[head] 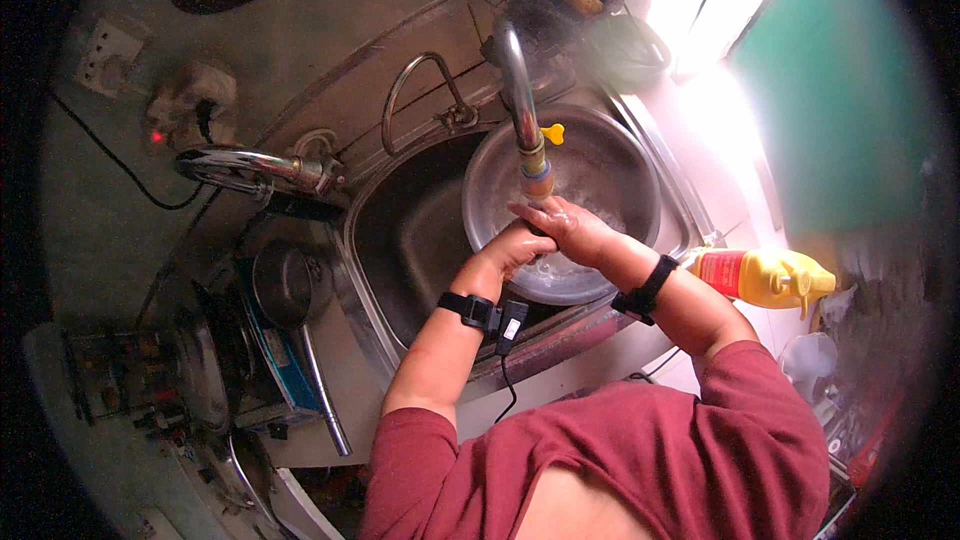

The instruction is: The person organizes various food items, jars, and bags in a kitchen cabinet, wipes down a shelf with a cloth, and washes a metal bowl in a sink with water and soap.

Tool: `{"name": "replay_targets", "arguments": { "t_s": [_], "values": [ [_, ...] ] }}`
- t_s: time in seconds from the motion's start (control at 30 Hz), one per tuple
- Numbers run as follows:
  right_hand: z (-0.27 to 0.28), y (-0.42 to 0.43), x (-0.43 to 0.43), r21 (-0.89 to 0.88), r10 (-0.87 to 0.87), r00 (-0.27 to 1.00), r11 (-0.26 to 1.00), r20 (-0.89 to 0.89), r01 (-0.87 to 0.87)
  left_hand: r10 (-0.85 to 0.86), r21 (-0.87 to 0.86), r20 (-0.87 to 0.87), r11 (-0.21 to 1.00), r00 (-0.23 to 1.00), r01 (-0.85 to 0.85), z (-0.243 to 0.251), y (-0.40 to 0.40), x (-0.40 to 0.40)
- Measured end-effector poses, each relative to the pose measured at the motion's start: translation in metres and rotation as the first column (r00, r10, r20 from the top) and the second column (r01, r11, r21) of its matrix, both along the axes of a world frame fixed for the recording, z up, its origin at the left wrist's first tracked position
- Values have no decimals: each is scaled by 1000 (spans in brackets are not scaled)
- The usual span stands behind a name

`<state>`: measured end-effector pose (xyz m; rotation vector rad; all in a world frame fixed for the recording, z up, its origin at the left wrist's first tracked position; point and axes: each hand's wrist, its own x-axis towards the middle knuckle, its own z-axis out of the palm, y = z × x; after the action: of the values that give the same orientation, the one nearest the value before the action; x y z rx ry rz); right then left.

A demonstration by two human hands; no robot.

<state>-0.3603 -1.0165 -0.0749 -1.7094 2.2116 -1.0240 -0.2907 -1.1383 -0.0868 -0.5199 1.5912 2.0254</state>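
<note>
My left hand (pixel 514 247) and my right hand (pixel 564 227) meet under the outlet of a metal faucet (pixel 523 101), above a round metal basin (pixel 487 172). A small dark thing shows between them; its kind and which hand grips it are hidden by the fingers. The right hand is wet, its fingers stretched over the left. The left hand's fingers are curled. Water is in the basin, which stands in the right part of a steel sink (pixel 405 225). A yellow valve handle (pixel 553 134) is on the faucet.
A thin curved faucet (pixel 424 60) rises behind the sink. Left are another faucet (pixel 247 161), a plugged-in adapter (pixel 202 101) and a long-handled saucepan (pixel 283 283). A yellow pump bottle (pixel 772 277) lies at the right. A cable (pixel 508 382) hangs from the left wrist strap.
</note>
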Motion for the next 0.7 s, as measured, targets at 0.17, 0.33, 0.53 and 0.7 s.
{"name": "replay_targets", "arguments": {
  "t_s": [0.17,0.33,0.53,0.7],
  "values": [
    [-12,-12,6,399,-188,970,886,-156,236,-198,-835,-114,551,974,14,-26,16,-1],
    [-13,-4,11,627,-215,887,772,408,-101,-213,-897,-3,433,977,91,-14,14,3],
    [1,4,0,405,-409,129,913,903,57,-231,-875,-204,479,951,-71,-12,1,-3],
    [-5,4,-13,273,-315,63,892,947,361,105,-768,-265,578,959,-275,-14,1,-14]
  ]
}}
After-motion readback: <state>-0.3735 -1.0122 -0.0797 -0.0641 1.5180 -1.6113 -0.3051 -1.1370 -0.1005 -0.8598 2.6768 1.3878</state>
